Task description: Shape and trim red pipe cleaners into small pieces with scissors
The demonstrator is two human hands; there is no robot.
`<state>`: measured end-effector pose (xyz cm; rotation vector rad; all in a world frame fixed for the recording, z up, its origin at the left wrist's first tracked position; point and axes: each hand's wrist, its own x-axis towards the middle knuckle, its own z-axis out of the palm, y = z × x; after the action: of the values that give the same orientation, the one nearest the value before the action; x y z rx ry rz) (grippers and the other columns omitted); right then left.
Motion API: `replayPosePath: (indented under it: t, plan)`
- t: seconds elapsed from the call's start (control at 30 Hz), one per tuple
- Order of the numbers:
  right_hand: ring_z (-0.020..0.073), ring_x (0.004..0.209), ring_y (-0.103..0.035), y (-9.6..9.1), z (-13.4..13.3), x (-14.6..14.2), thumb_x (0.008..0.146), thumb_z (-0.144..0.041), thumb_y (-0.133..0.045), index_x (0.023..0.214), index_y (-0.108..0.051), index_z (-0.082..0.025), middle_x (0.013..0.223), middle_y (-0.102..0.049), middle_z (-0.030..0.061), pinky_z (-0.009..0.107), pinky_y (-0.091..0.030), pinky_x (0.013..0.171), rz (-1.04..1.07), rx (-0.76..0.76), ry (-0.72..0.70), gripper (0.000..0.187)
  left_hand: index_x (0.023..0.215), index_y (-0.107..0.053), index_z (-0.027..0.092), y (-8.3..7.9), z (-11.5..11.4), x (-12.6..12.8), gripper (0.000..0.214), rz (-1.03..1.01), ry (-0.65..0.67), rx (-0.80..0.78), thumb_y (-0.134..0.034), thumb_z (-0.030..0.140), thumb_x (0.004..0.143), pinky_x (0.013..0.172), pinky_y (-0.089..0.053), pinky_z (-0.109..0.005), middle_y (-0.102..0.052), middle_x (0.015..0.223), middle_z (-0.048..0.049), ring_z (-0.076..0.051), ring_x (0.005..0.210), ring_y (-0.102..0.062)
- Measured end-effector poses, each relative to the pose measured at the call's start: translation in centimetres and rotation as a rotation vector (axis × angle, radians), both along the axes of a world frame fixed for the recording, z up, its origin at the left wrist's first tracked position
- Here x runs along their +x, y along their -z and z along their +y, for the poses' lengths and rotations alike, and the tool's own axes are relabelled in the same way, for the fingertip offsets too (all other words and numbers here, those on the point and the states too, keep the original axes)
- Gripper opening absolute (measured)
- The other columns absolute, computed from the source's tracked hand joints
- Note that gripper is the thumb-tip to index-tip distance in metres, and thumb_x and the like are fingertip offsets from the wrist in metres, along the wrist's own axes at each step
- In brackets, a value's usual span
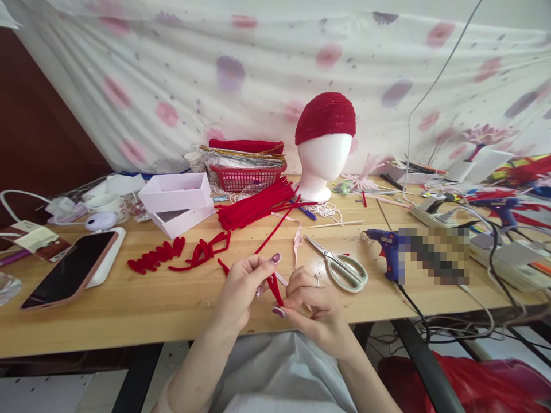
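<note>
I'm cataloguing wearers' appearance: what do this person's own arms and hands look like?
The left forearm and right forearm look mostly bare, without long sleeves. The left hand and right hand are ungloved, with glossy, purplish thumbnails. A silvery ring sits on a right-hand finger.

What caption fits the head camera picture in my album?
Left hand and right hand hold a fuzzy red strip over the wooden table, near the scissors.
</note>
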<state>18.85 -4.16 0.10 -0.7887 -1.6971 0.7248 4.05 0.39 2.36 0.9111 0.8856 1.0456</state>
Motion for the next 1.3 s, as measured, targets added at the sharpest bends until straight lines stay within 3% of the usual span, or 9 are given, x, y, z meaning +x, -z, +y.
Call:
replayPosePath:
  t: [0.17, 0.3, 0.5, 0.63, 0.8, 0.97, 1.17, 1.23, 1.3]
  plan:
    - [0.0158, 0.069, -0.052, 0.8, -0.2, -0.1, 0.084, -0.017, -0.067, 0.066, -0.057, -0.02, 0.071, -0.054, -0.0003, 0.03, -0.041, 0.066, 0.106, -0.125, 0.089, 0.021, 0.055, -0.046, 0.018, 0.7, -0.9, 0.5, 0.053, -0.12, 0.062, -0.041, -0.076, 0.06, 0.067, 0.048, -0.024, -0.022, -0.039, 0.048, 0.0078, -0.006, 0.049, -0.029]
    - [0.0157, 0.07, -0.051, 0.8, -0.2, -0.1, 0.085, -0.018, -0.066, 0.066, -0.056, -0.02, 0.072, -0.054, 0.0, 0.029, -0.04, 0.065, 0.137, -0.173, 0.085, 0.022, 0.061, -0.053, 0.017, 1.1, -1.9, 0.8, 0.046, -0.085, 0.057, 0.006, -0.083, 0.053, 0.063, 0.052, -0.029, -0.021, -0.048, 0.055, 0.0061, -0.008, 0.054, -0.036]
    - [0.0158, 0.07, -0.048, 0.3, -0.3, -0.5, 0.085, -0.016, -0.062, 0.063, -0.048, -0.02, 0.071, -0.05, -0.0008, 0.029, -0.037, 0.066, 0.101, -0.173, 0.113, 0.026, 0.064, -0.061, 0.016, 1.4, -2.8, 1.6, 0.033, 0.002, 0.01, 0.142, -0.077, 0.044, 0.074, 0.058, -0.035, -0.021, -0.054, 0.06, 0.0036, -0.009, 0.059, -0.044]
    - [0.0165, 0.071, -0.049, 0.3, -0.5, -0.8, 0.086, -0.017, -0.062, 0.065, -0.05, -0.02, 0.072, -0.052, -0.0005, 0.031, -0.038, 0.067, 0.095, -0.186, 0.12, 0.024, 0.065, -0.063, 0.016, 1.3, -2.7, 1.4, 0.031, -0.141, 0.018, 0.024, -0.081, 0.04, 0.07, 0.058, -0.036, -0.02, -0.057, 0.061, 0.0032, -0.009, 0.059, -0.045]
    - [0.0166, 0.073, -0.05, 0.5, -0.8, -1.3, 0.082, -0.009, -0.059, 0.068, -0.05, -0.02, 0.073, -0.053, -0.0005, 0.031, -0.038, 0.07, 0.023, -0.063, 0.044, 0.02, 0.055, -0.056, 0.017, 0.6, -2.0, 0.6, 0.033, -0.322, -0.053, -0.113, -0.086, 0.03, 0.058, 0.056, -0.037, -0.019, -0.048, 0.055, 0.0056, -0.008, 0.056, -0.042]
    - [0.0164, 0.073, -0.049, 0.8, -0.6, -1.4, 0.082, -0.007, -0.059, 0.069, -0.05, -0.02, 0.073, -0.054, -0.0003, 0.032, -0.038, 0.07, -0.032, 0.026, 0.108, 0.02, 0.055, -0.052, 0.017, 1.0, -1.1, 0.5, 0.033, -0.147, -0.15, 0.07, -0.08, 0.031, 0.064, 0.058, -0.035, -0.02, -0.045, 0.057, 0.0055, -0.009, 0.058, -0.038]
    - [0.015, 0.07, -0.05, 1.1, -0.3, -0.9, 0.085, -0.011, -0.061, 0.067, -0.05, -0.02, 0.072, -0.052, -0.0015, 0.03, -0.038, 0.066, 0.026, -0.04, 0.23, 0.023, 0.066, -0.061, 0.019, 0.9, 0.1, -1.4, 0.023, 0.51, -0.367, 0.616, -0.066, 0.031, 0.084, 0.067, -0.038, -0.026, -0.056, 0.067, 0.0011, -0.014, 0.068, -0.05]
    - [0.0148, 0.069, -0.05, 1.0, -0.1, -0.8, 0.086, -0.012, -0.062, 0.067, -0.051, -0.02, 0.071, -0.053, -0.0015, 0.029, -0.038, 0.066, 0.03, -0.039, 0.243, 0.023, 0.069, -0.065, 0.019, 0.8, -0.1, -1.9, 0.023, 0.519, -0.305, 0.629, -0.061, 0.031, 0.088, 0.071, -0.04, -0.026, -0.059, 0.072, -0.0007, -0.015, 0.073, -0.054]
    - [0.0149, 0.069, -0.05, 0.8, 0.0, -0.8, 0.087, -0.013, -0.062, 0.068, -0.052, -0.02, 0.071, -0.053, -0.0014, 0.029, -0.038, 0.066, 0.029, -0.03, 0.236, 0.022, 0.07, -0.068, 0.02, 0.9, -0.5, -2.0, 0.022, 0.431, -0.115, 0.567, -0.062, 0.032, 0.088, 0.073, -0.043, -0.027, -0.063, 0.076, -0.002, -0.017, 0.078, -0.058]
